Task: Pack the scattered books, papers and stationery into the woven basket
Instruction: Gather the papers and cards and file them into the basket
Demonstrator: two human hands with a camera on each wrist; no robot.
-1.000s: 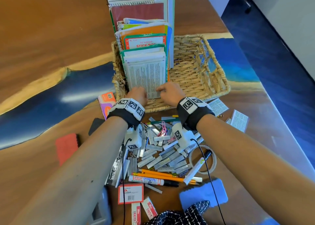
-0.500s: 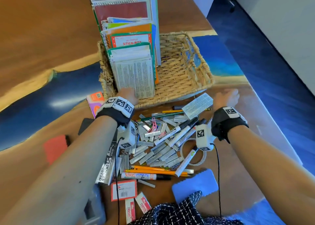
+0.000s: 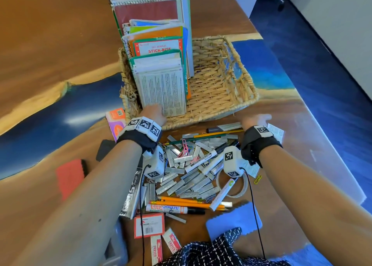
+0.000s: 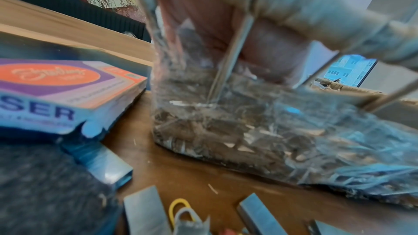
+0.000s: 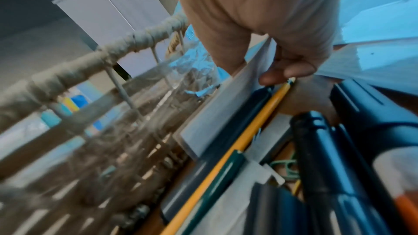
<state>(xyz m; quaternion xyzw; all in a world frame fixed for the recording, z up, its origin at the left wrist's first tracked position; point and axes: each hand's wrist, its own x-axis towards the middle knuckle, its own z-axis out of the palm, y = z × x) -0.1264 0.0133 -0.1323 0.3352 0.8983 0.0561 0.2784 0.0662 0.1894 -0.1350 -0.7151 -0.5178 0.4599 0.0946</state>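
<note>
Both hands are seen low at the near wall of the woven basket (image 3: 221, 78), which stands toward the far edge of the table (image 3: 50, 34). The left hand (image 3: 154, 113) is laid against the bottom of the printed sheet (image 3: 164, 92) at the front of the upright stack of books and pads (image 3: 155, 34); how its fingers lie cannot be told, since they are hidden in the head view and blurred in the left wrist view. That stack is packed on end along the basket's left side, while the rest of the basket floor is seen as bare weave.

The right hand (image 3: 255, 120) is held just outside the basket's near right corner, and a paper slip (image 5: 226, 110) is pinched there between thumb and fingers, as the right wrist view shows. A yellow pencil (image 5: 237, 142) lies just beside the thumb tip, along the basket's near wall.

Toward the near edge, between the two forearms, a heap of staple strips (image 3: 187, 177) is spread, mixed with markers (image 3: 207, 157), orange pencils (image 3: 187, 202) and a roll of tape (image 3: 235, 187). A purple and orange eraser box (image 3: 115, 120) lies just beside the basket's near left corner. A red block (image 3: 69, 177) is seen nearer the left edge, and a blue pad (image 3: 233, 221) near the near edge.
</note>
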